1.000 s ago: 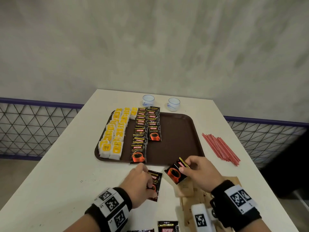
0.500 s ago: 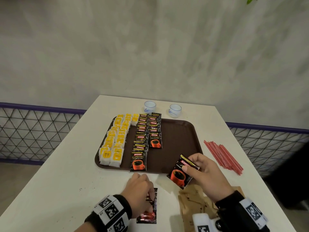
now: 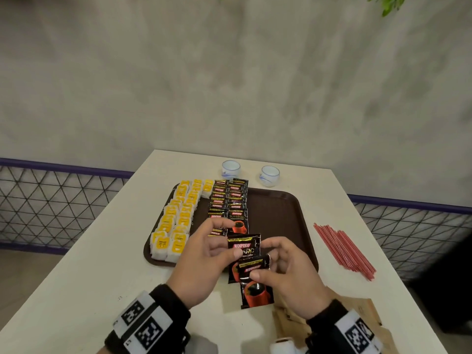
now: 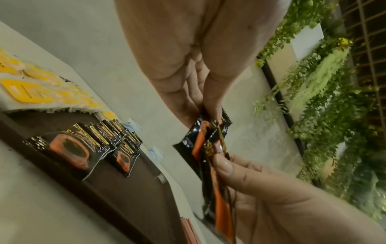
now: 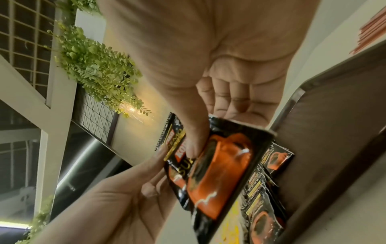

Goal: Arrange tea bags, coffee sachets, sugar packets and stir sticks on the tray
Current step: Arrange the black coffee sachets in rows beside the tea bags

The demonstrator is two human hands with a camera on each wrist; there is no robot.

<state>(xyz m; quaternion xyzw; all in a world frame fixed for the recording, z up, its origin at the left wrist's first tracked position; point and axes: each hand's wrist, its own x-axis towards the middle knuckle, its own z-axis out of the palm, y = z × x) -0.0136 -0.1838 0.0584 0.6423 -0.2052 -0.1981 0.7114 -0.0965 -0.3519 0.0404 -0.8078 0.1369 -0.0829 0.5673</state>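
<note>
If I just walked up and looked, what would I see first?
You would see two hands in the middle, just above the near edge of the brown tray: the left hand and right hand each pinch a black coffee sachet with an orange cup on it. Behind them, bright yellow tea bags fill the tray's left side in neat rows. A pile of red stir sticks lies on the table to the right.

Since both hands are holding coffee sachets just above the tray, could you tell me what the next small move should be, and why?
Probably lay the sachet in the left hand at the near end of the shorter, right-hand coffee row on the tray. That row stops short of its neighbour, and the right hand holds a second coffee sachet to follow.
</note>
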